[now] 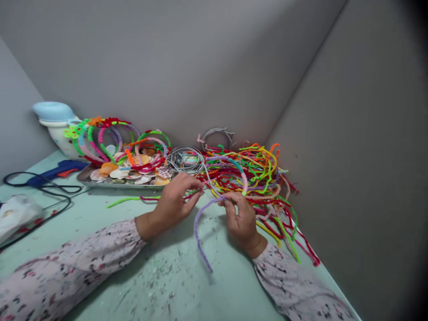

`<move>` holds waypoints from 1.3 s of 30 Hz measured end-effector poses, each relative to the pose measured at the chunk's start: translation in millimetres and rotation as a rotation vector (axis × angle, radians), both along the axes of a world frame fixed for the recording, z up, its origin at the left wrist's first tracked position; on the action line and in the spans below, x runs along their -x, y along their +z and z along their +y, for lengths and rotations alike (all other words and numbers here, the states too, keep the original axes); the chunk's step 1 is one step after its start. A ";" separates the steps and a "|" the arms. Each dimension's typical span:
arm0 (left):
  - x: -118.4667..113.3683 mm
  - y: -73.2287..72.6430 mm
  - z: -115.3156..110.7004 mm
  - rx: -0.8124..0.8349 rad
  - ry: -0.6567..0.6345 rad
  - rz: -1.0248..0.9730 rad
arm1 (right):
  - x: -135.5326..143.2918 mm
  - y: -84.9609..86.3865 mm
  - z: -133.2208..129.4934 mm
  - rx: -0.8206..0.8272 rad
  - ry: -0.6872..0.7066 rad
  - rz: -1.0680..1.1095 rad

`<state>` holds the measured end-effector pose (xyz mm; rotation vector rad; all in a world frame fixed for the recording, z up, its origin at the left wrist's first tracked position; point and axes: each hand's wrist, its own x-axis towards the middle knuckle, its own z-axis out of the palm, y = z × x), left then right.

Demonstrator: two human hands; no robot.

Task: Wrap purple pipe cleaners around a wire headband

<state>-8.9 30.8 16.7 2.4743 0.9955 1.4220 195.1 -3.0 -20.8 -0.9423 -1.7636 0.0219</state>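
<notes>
My right hand (239, 218) pinches a purple pipe cleaner (198, 227) near the end of a bent wire. The purple stem curves down over the table, its tail hanging toward me. Pink, teal and purple fuzzy wrapping (245, 180) covers part of the wire, which arcs behind my right hand. To the left, my left hand (179, 198) is raised with its thumb and fingers slightly apart, near the bare wire and not visibly holding anything. A large pile of colourful pipe cleaners (264, 169) lies behind and right of my right hand.
A metal tray (123, 185) of shells carries wrapped rings. Coiled wire (187, 160) lies beside it. At the left are a blue glue gun (55, 173) with a black cord, a white container with a blue lid (53, 111), and a plastic bag (20, 216). Grey walls stand behind and right.
</notes>
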 end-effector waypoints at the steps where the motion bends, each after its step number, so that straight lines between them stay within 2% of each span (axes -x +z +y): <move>1: -1.1 1.6 -4.7 -0.063 -0.019 0.000 | 1.2 0.4 -1.3 0.020 0.028 -0.009; 5: -4.1 -0.1 -16.2 -0.173 -0.043 0.078 | 3.7 2.0 -3.8 0.069 0.091 -0.054; 13: -5.6 -9.5 -13.7 -0.156 -0.067 0.097 | 3.9 2.0 -3.8 0.037 0.135 -0.167; 23: -4.2 -6.3 -18.1 -0.033 -0.123 0.126 | 4.8 1.6 -2.3 -0.001 0.132 -0.202; 28: -5.1 -9.7 -20.7 0.064 -0.166 0.065 | 5.1 2.5 -2.3 -0.034 0.122 -0.213; 39: -9.5 -4.4 -24.8 0.226 -0.226 -0.036 | 5.6 4.2 -2.9 -0.076 0.118 -0.243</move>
